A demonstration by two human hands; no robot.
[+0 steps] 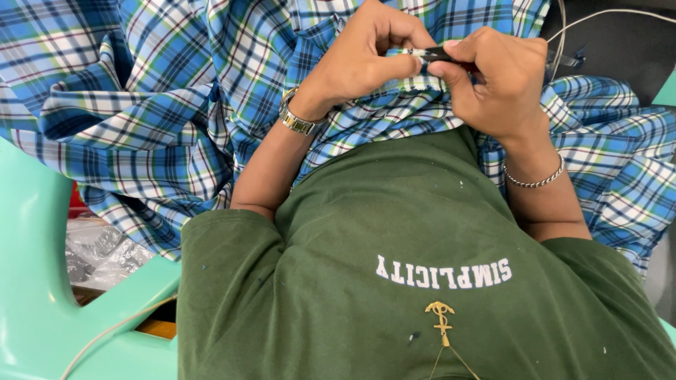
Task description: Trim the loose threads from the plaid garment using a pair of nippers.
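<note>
My left hand (362, 60) pinches a fold of the blue, white and green plaid cloth (141, 105) that lies bunched over my lap. A metal wristwatch sits on that wrist. My right hand (503, 81) is closed on a small dark tool (438, 53), its tip meeting the cloth edge held between my left thumb and fingers. A silver chain bracelet circles the right wrist. Both hands touch each other just above my green shirt (394, 232). What kind of tool it is cannot be made out.
A mint-green plastic chair (42, 281) curves along the left. Crumpled clear plastic (98, 253) lies beneath it. A white cord (605, 14) runs over a dark surface at top right. A gold pendant (441, 320) hangs on my shirt.
</note>
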